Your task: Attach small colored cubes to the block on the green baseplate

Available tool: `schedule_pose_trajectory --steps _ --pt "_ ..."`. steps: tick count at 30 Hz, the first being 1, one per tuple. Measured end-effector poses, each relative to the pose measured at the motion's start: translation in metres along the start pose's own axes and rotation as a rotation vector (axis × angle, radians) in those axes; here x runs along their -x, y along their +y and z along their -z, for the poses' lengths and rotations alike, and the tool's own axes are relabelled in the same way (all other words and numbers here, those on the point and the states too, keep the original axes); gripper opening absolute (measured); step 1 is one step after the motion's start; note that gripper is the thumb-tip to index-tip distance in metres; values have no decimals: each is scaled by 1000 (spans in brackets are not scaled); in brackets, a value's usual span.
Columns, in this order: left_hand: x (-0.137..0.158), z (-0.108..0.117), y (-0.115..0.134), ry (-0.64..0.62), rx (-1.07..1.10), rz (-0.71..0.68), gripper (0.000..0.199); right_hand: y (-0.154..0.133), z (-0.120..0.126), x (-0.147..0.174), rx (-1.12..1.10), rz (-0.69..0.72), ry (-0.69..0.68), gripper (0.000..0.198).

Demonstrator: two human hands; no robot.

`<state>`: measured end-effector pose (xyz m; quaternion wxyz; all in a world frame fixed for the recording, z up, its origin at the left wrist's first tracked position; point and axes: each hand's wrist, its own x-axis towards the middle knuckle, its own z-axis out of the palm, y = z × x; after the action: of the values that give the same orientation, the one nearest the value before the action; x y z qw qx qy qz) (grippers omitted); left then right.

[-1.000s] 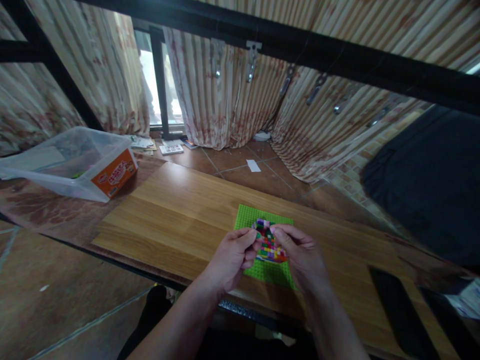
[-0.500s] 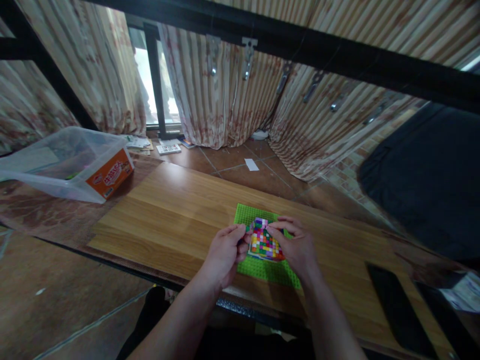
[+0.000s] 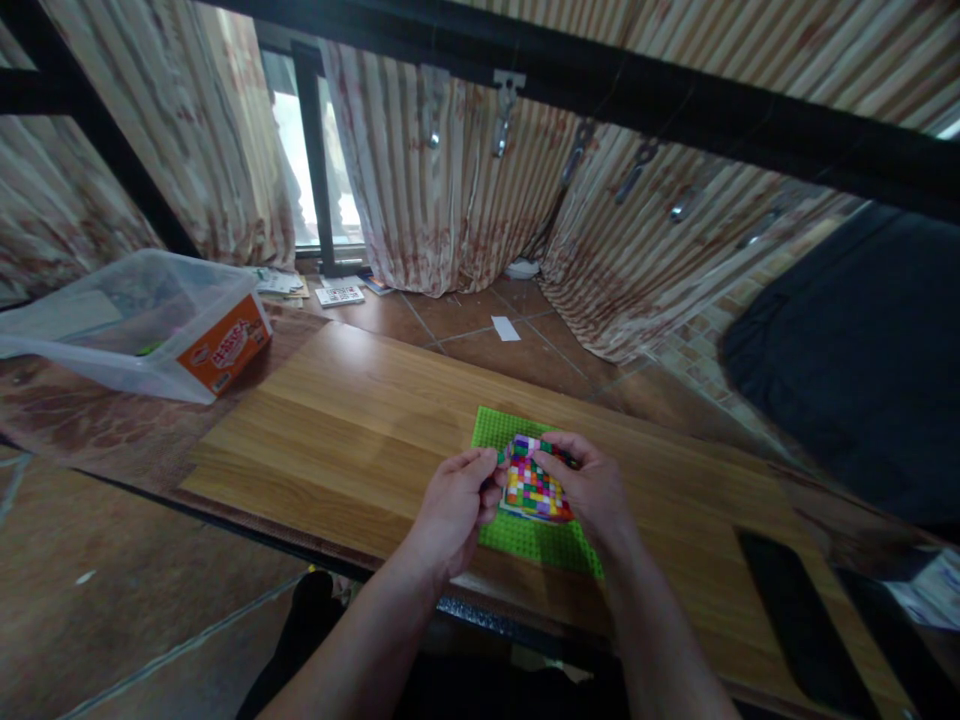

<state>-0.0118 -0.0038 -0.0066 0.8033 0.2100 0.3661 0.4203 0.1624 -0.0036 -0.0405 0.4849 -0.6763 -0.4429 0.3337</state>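
- Left hand [image 3: 454, 505] is pinching a small green brick [image 3: 501, 457] between closed fingertips; keeping it level should be helping alignment.
- Multicoloured block [image 3: 536, 485] is sitting over the green baseplate [image 3: 540, 545], between both hands.
- Right hand [image 3: 598, 488] is curling, half-closed, over its right side; grip unclear.

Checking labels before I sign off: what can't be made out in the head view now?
All in the head view:
- Right side of the brick build: hidden by the right hand.
- Shape of the green piece: too small, partly covered by the left hand.
- Contents of the plastic bin: blurred behind its cloudy wall; left edge of picture cuts the bin off.
- Print on the white booklet: too small.
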Motion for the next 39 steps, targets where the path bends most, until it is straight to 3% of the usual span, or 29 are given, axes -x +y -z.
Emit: schedule_pose_trajectory --steps 13,16,19,23,26,33,39 --pt "-3 -1 -7 14 -34 2 24 3 3 -1 53 55 -42 37" --pt "-3 -1 -8 8 -38 5 26 3 8 0 32 90 55 35" --pt "-2 -1 -8 -6 -46 4 26 -5 12 7 -2 221 178 21" --pt "-2 -3 -8 -25 -47 7 27 -26 8 26 83 428 20 13" --pt "-2 -5 -8 -52 -41 6 28 -36 0 36 180 493 -110 14" --pt "1 -7 -9 -76 -15 34 22 -34 -6 36 193 499 -99 12" --pt "0 -9 3 50 305 126 18 -29 13 29 123 446 63 9"
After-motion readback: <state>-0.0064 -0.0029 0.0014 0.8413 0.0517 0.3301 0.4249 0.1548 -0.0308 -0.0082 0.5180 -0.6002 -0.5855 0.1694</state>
